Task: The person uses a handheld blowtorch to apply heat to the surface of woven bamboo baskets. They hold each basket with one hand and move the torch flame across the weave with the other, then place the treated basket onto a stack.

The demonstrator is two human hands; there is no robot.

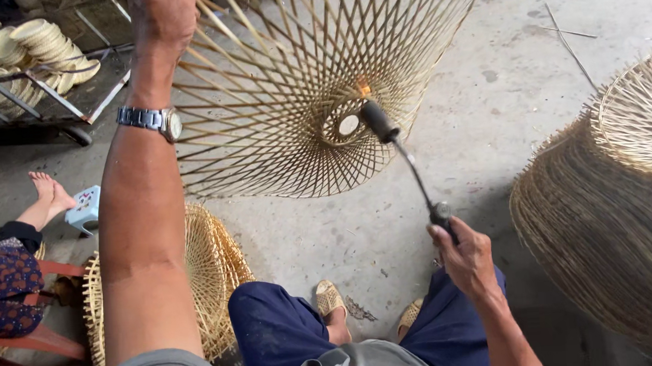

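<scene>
- The right hand (464, 254) is closed around the handle end of a long-necked gas torch (408, 163); the fingers wrap the dark grip low in the frame, above the right knee
- The torch's thin metal neck runs up and to the left from that hand; its dark nozzle sits at the small ring at the narrow end of the frame, where a small orange flame (364, 87) shows
- The left hand (165, 16) is raised at the top of the view, fist closed on the wide rim of an open-weave bamboo frame (312, 78); the arm stretches straight up from the lower left, a metal wristwatch (152, 120) on the wrist
- The bamboo frame hangs in the air, tilted, its crossed strips fanning out from the small ring towards the wide rim
- Below, the person's dark blue trousers (275, 329) and woven sandals (330, 297) rest on the concrete floor (486, 83)
- A flat stack of woven frames (214, 273) lies just left of the knees; a tall pile of nested frames (607, 211) stands at the right edge
- At the far left another person's bare foot (49, 194) rests near a small pale blue stool (85, 209); a metal cart (41, 95) carrying coiled woven rings stands behind
</scene>
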